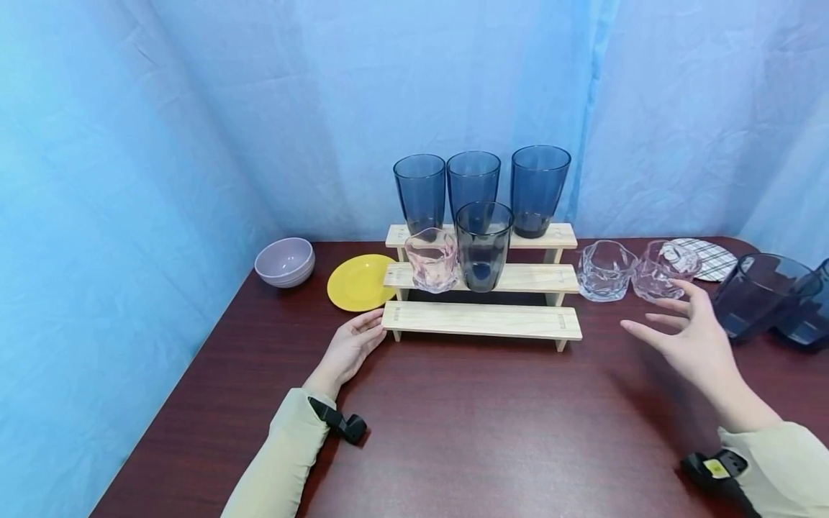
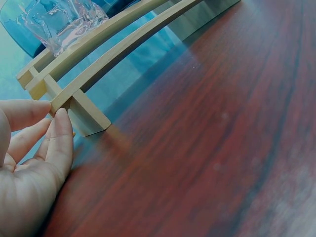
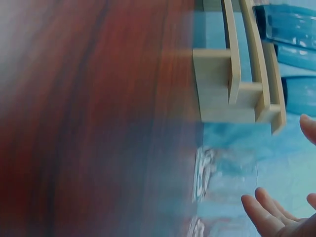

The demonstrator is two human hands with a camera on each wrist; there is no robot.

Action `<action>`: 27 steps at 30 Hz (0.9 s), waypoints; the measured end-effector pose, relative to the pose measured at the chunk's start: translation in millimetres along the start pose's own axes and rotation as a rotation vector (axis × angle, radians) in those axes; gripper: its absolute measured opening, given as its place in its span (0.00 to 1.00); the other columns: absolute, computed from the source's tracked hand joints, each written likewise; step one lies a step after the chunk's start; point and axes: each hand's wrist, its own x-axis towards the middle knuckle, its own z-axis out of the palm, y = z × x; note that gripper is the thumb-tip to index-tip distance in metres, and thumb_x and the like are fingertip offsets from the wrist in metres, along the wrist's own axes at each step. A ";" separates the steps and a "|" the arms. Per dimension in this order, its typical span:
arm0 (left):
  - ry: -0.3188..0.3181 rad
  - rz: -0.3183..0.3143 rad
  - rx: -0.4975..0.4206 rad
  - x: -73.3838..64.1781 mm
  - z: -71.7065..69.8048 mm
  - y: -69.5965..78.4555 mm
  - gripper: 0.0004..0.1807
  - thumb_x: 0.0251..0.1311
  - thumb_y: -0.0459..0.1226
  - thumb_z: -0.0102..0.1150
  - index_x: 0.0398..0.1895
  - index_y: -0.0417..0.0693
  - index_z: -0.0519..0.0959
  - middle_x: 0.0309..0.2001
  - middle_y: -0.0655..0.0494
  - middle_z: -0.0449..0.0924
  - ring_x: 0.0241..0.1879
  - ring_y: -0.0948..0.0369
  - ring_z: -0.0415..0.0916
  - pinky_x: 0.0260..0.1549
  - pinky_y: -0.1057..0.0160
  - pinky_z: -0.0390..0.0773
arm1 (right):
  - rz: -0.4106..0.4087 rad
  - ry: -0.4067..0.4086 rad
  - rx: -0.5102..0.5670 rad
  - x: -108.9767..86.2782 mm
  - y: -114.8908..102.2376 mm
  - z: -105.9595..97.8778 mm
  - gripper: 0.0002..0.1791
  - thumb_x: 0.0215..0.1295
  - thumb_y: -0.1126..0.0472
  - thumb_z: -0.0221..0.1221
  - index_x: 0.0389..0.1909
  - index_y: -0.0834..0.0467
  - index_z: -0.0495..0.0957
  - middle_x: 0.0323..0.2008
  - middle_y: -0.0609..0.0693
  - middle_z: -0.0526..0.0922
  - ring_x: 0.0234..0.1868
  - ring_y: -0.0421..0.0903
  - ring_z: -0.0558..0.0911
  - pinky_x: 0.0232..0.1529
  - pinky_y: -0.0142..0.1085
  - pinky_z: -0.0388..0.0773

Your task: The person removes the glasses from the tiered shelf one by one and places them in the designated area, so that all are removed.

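My left hand (image 1: 352, 345) pinches the left end of the lowest step of a three-step wooden rack (image 1: 479, 319). In the left wrist view, thumb and fingertips (image 2: 60, 118) meet at that step's corner. On the top step stand three tall blue glasses (image 1: 541, 191). The middle step bears a tall grey glass (image 1: 482, 248) and, left of it, a short pink-tinted glass (image 1: 430, 262). My right hand (image 1: 699, 342) is in the air right of the rack, fingers spread, holding nothing. Nearest to it are a short clear glass (image 1: 605, 272) and a short pinkish glass (image 1: 657, 273).
At the right stand tall dark glasses (image 1: 754, 298), one partly cut off by the view's edge. A checked plate (image 1: 715, 260) lies behind the hand. Left of the rack are a yellow plate (image 1: 359, 283) and a lilac bowl (image 1: 285, 266). Blue curtains (image 1: 363, 86) hang behind the table.
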 end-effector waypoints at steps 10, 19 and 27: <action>0.000 -0.004 -0.006 -0.3 0.6 1.0 0.26 0.65 0.22 0.45 0.67 0.31 0.60 0.45 0.55 0.71 0.40 0.69 0.76 0.44 0.74 0.77 | -0.089 -0.076 0.103 8.2 -31.0 31.8 0.52 0.55 0.56 0.68 0.72 0.61 0.44 0.61 0.73 0.64 0.39 0.18 0.67 0.33 0.12 0.70; -0.009 -0.002 0.002 -0.4 0.1 1.3 0.26 0.65 0.23 0.45 0.67 0.31 0.60 0.45 0.55 0.71 0.41 0.69 0.75 0.45 0.74 0.77 | -0.138 -0.101 0.138 19.9 -48.7 48.7 0.47 0.57 0.58 0.66 0.71 0.62 0.48 0.59 0.69 0.65 0.49 0.41 0.77 0.40 0.15 0.72; -0.006 -0.006 0.002 -0.3 -0.6 1.2 0.26 0.65 0.23 0.45 0.67 0.31 0.60 0.45 0.56 0.71 0.41 0.69 0.75 0.45 0.74 0.77 | -0.188 -0.056 0.060 22.5 -65.9 55.3 0.47 0.54 0.55 0.68 0.69 0.63 0.53 0.58 0.70 0.68 0.59 0.68 0.70 0.57 0.61 0.67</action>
